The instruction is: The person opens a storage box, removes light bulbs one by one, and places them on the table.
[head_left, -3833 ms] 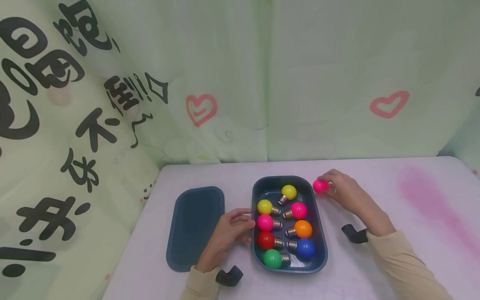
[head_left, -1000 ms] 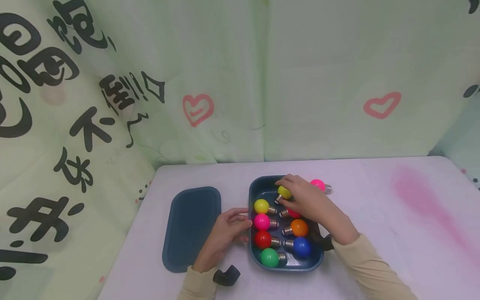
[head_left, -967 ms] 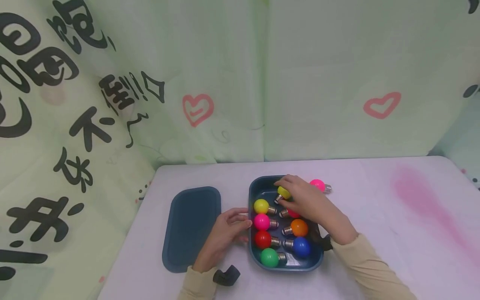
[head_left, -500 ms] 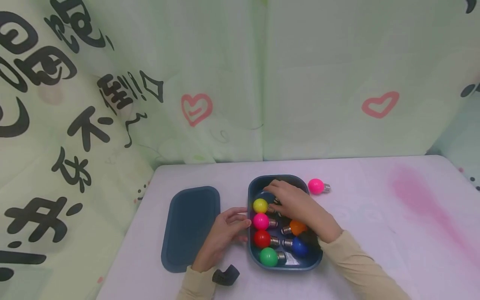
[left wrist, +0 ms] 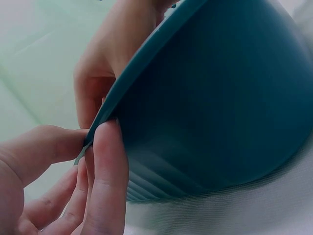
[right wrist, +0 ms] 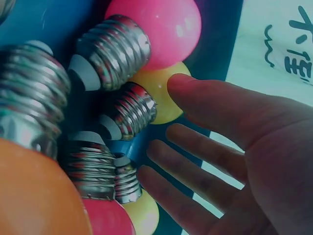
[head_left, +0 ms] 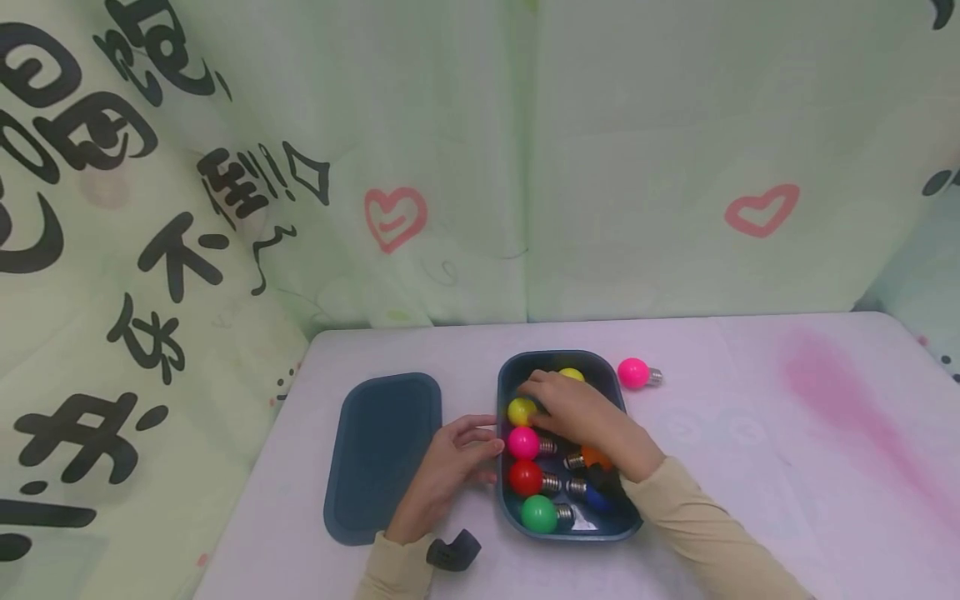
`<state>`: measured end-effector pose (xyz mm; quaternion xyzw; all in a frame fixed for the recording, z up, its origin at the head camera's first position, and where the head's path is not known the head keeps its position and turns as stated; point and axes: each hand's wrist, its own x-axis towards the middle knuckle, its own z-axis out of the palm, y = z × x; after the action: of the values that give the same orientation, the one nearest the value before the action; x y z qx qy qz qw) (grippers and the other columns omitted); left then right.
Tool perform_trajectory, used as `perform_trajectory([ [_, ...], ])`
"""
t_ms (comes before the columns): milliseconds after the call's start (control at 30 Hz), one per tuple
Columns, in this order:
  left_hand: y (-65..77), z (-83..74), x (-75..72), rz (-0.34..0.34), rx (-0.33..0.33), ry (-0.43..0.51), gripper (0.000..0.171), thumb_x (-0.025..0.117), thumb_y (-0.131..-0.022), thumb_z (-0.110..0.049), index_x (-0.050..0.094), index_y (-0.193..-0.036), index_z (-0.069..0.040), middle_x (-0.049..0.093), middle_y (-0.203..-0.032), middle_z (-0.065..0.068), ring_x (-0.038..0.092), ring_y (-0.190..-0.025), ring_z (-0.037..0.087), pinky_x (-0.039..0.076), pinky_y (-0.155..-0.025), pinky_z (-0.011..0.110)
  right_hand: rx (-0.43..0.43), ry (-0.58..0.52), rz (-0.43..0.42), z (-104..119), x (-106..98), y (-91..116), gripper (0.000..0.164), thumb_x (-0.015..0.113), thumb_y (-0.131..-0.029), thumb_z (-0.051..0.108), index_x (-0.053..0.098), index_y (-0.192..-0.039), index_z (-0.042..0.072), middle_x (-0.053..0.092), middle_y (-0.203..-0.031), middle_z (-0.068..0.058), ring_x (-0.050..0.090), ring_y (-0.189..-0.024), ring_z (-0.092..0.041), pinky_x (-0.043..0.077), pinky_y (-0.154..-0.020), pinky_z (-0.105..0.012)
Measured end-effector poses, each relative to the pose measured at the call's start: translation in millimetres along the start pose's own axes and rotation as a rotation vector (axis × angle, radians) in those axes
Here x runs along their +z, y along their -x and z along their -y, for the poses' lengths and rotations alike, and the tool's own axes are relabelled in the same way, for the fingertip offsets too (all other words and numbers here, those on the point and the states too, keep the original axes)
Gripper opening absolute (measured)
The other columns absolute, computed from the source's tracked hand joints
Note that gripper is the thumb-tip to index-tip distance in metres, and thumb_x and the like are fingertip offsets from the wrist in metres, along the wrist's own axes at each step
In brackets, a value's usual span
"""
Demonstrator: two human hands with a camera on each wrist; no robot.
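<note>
My right hand (head_left: 570, 408) reaches into the dark blue tray (head_left: 512, 517) over the left yellow light bulb (head_left: 521, 412). In the right wrist view, the thumb tip overlaps that bulb's yellow globe (right wrist: 164, 100), and the other visible fingers lie extended beside it. At the tray's left side, my left hand (head_left: 457, 458) pinches the rim between thumb and fingers, as the left wrist view shows. Around the right hand are a pink bulb (head_left: 523, 443), an orange bulb (head_left: 597, 457) and a second yellow bulb (head_left: 572, 374), partly hidden. Another pink bulb in the tray is hidden from the head view.
A flat dark blue lid (head_left: 382, 458) lies left of the tray. One pink bulb (head_left: 633, 373) rests on the white table right of the tray. Red (head_left: 525, 477), green (head_left: 538, 514) and blue (head_left: 597, 500) bulbs lie in the tray's near half. A printed curtain hangs behind.
My right hand set the pink bulb down on the table, moved over the upper yellow bulb, then slid left and nearer to the left yellow bulb. The left hand stays at the rim.
</note>
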<state>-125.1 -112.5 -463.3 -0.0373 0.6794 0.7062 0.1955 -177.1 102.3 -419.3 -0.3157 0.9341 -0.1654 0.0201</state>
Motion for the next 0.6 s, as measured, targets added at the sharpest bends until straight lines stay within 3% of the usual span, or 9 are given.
perform_trajectory([
  [300, -1.2, 0.5, 0.4, -0.01, -0.008, -0.008, 0.049, 0.075, -0.089, -0.022, 0.058, -0.133, -0.008, 0.068, -0.111, 0.009, 0.067, -0.095, 0.018, 0.061, -0.073, 0.032, 0.052, -0.055, 0.05, 0.5, 7.0, -5.2, 0.041, 0.079, -0.084, 0.017, 0.067, -0.122, 0.005, 0.068, -0.107, -0.007, 0.068, -0.1, -0.023, 0.058, -0.089, -0.037],
  [600, -1.3, -0.5, 0.5, -0.01, -0.002, -0.014, 0.048, 0.074, -0.09, -0.022, 0.058, -0.133, -0.008, 0.068, -0.112, 0.01, 0.067, -0.095, 0.019, 0.06, -0.073, 0.032, 0.051, -0.069, 0.067, 1.8, 6.0, -7.0, 0.042, 0.079, -0.085, 0.014, 0.066, -0.123, 0.004, 0.068, -0.109, -0.009, 0.068, -0.103, -0.025, 0.058, -0.088, -0.038],
])
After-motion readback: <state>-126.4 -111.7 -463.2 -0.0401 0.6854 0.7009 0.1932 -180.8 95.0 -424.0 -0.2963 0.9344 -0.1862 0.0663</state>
